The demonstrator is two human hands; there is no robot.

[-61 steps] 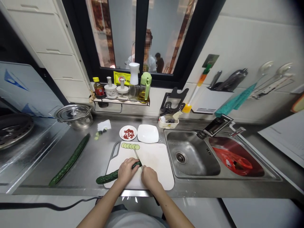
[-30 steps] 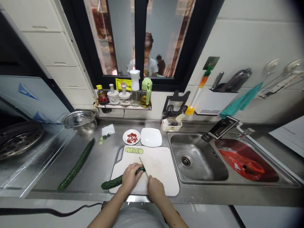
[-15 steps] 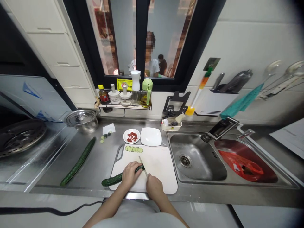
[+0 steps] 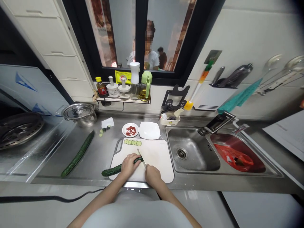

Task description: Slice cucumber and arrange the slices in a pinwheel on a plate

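**Slicing a cucumber: a short row cut, most of it left**

Head view. Your left hand is curled down over the dark green cucumber that lies across the near part of the white plastic cutting board, pinning it close to its cut end; the uncut length runs out from under your palm to your left and past the board's edge onto the steel counter. Your right hand sits just to the right of the left one, closed round the handle of a kitchen knife whose pale blade angles away from you and meets the cucumber at its cut end, right beside your left fingertips.

As for progress, judged from how things lie: a short row of pale green cucumber slices sits beyond your hands near the far edge of the board, only a handful. Most of the cucumber under your left hand is uncut, and a second long whole cucumber lies well off to your left on the counter, untouched.

Beyond the slices stand a small round white dish of red bits and an empty square white plate. To the right of your right hand is the steel sink basin.
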